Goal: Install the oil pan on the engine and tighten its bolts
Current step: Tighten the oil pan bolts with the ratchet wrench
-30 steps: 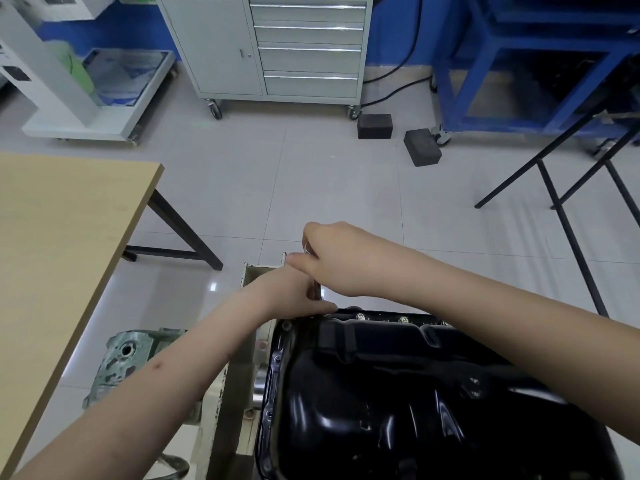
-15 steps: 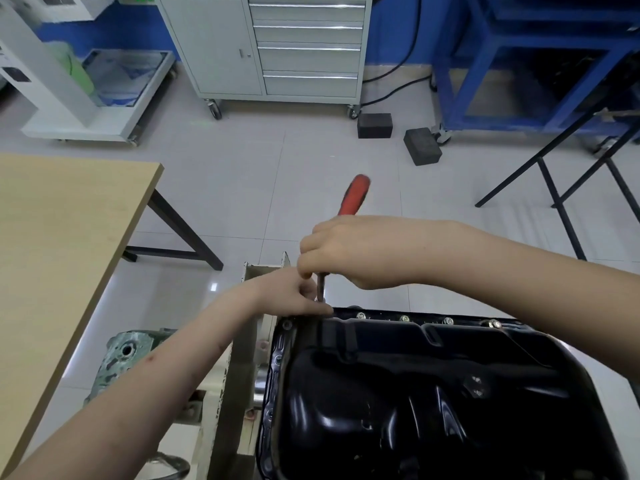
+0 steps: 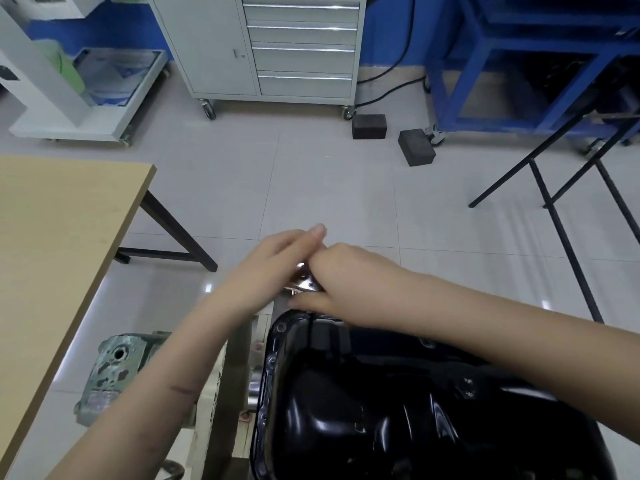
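Oil pan (image 3: 381,410) glossy black, contoured; right hand (image 3: 346,282) grips shiny metal tool (image 3: 306,282), left hand (image 3: 277,258) flat, fingers straight.

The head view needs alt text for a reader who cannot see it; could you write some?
Both hands meet at the far left corner of a black oil pan: the right hand grips a shiny metal tool, the left hand lies straight-fingered against it.

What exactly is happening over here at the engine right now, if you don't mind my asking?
A person is fastening the black oil pan, which already sits on the engine. Both hands meet at the pan's far left corner: the right hand grips a shiny metal tool there, while the left hand rests against it with its fingers straight. The tool's tip and the bolt under it are hidden, so I can't tell how tight it is.
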